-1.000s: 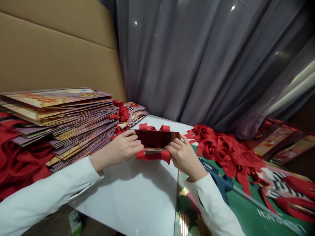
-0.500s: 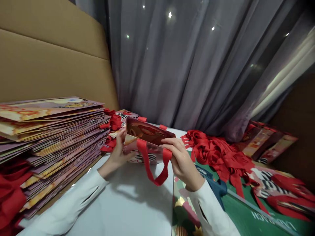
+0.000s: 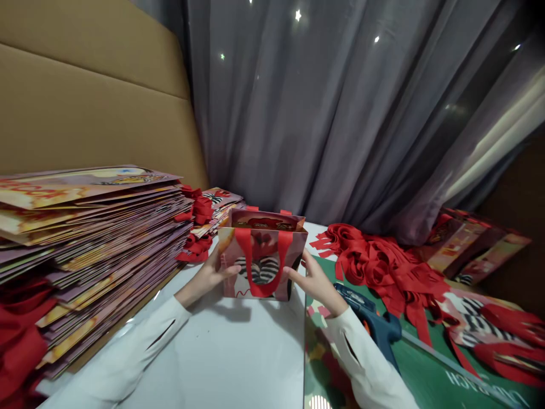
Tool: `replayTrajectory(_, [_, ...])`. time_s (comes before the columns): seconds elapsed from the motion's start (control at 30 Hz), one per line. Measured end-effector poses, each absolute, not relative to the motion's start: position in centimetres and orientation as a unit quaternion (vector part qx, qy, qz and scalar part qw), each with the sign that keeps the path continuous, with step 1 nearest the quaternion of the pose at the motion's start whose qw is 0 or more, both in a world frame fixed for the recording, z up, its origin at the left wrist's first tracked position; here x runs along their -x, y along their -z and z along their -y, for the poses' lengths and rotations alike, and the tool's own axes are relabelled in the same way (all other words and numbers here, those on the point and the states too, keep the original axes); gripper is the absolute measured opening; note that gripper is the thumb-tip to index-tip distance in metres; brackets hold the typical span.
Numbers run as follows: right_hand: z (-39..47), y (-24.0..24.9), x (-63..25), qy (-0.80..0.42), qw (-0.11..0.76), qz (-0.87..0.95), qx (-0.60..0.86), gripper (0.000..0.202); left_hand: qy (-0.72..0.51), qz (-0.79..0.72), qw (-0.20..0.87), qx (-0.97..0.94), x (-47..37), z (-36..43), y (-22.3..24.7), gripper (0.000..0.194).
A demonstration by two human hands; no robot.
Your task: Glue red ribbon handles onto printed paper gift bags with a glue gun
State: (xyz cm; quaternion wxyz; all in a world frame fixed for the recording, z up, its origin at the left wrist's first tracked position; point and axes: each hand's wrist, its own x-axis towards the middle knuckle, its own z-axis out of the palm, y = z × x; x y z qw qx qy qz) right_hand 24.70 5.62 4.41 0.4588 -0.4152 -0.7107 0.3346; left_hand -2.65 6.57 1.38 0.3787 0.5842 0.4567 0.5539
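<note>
A small gift bag (image 3: 259, 255) with a striped bow print and red ribbon handles stands upright on the white table surface (image 3: 221, 363), its top open. My left hand (image 3: 213, 275) holds the bag's left side, thumb on the front face and the other fingers hidden behind. On the right side my right hand (image 3: 317, 281) grips it the same way, thumb on the front. The front ribbon handle (image 3: 264, 289) hangs down over the printed face between my two thumbs.
Flat printed bags are stacked high (image 3: 114, 244) at the left. Right of the bag lie a heap of red ribbons (image 3: 378, 261), a blue glue gun (image 3: 374, 318) and ribboned bags (image 3: 489, 324). A grey curtain (image 3: 289, 113) hangs behind, beside a cardboard panel (image 3: 93, 91).
The bag has turned from tilted to upright, its printed front now facing me. My right hand has moved from its top edge and handle down to its right side.
</note>
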Motion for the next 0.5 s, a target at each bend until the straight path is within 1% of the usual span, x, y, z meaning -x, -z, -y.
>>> replayTrajectory(0.07, [-5.9,-4.1,-24.4,-0.359,0.477,0.701,0.390,0.030,-0.550,-0.451,0.393,-0.583,2.2,-6.5,-2.1,0.076])
replayTrajectory(0.13, [-5.8,-4.4,-24.1,-0.364,0.522,0.667,0.388,0.025,-0.569,-0.448,0.391,-0.568,1.6,-6.4,-2.8,0.069])
replayTrajectory(0.23, [-5.4,-5.0,-23.5,-0.384,0.591,0.596,0.385,0.032,-0.593,-0.437,0.428,-0.524,0.6,-5.8,-3.9,0.068])
replayTrajectory(0.3, [-5.0,-5.3,-23.2,-0.412,0.594,0.578,0.378,0.036,-0.592,-0.425,0.483,-0.486,0.2,-5.3,-4.4,0.069])
replayTrajectory(0.37, [-4.7,-5.4,-23.0,-0.423,0.578,0.587,0.378,0.029,-0.586,-0.413,0.524,-0.460,0.2,-4.9,-4.6,0.065])
replayTrajectory(0.43, [-4.6,-5.5,-22.9,-0.416,0.585,0.580,0.384,0.029,-0.557,-0.400,0.560,-0.466,0.7,-4.4,-4.7,0.062])
replayTrajectory(0.5, [-4.5,-5.7,-23.0,-0.411,0.623,0.545,0.383,0.032,-0.477,-0.392,0.611,-0.495,1.3,-3.9,-4.8,0.060])
